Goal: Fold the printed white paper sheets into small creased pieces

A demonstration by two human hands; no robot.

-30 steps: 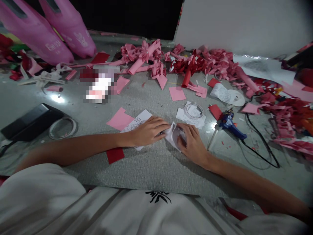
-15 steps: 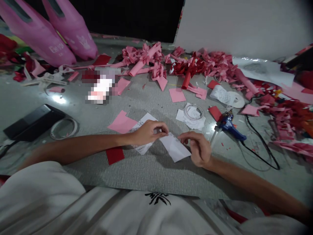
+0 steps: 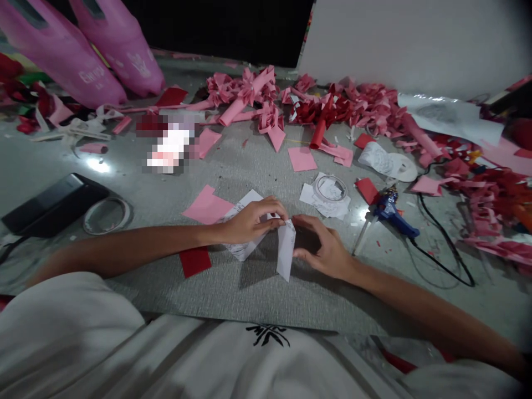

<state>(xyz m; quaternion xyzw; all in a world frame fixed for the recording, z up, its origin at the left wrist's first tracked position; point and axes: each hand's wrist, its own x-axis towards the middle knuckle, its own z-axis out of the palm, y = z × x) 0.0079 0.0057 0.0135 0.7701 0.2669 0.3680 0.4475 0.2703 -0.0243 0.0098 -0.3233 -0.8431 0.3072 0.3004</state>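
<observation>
My left hand (image 3: 257, 223) pinches the top end of a white paper slip (image 3: 286, 252) between thumb and fingertips. The slip hangs down toward me, turned narrow, with faint writing near its top. My right hand (image 3: 322, 246) is at the slip's right side, thumb and forefinger apart in a curve, their tips at its edge. Partly under my left hand lie white sheets with writing (image 3: 245, 249). A pink paper piece (image 3: 206, 206) lies beyond my left wrist, and a red paper square (image 3: 195, 262) pokes out on its near side.
A blue glue gun (image 3: 393, 213) with a black cord lies to the right. A tape roll (image 3: 331, 188) rests on paper scraps. Left are another tape roll (image 3: 107, 215) and a black case-like object (image 3: 58, 205). Pink and red paper shapes (image 3: 249, 97) line the back beside pink bottles (image 3: 133, 61).
The white slip has swung from lying slanted to hanging narrow from my left fingers. My right hand has moved left toward it, and its fingers have spread.
</observation>
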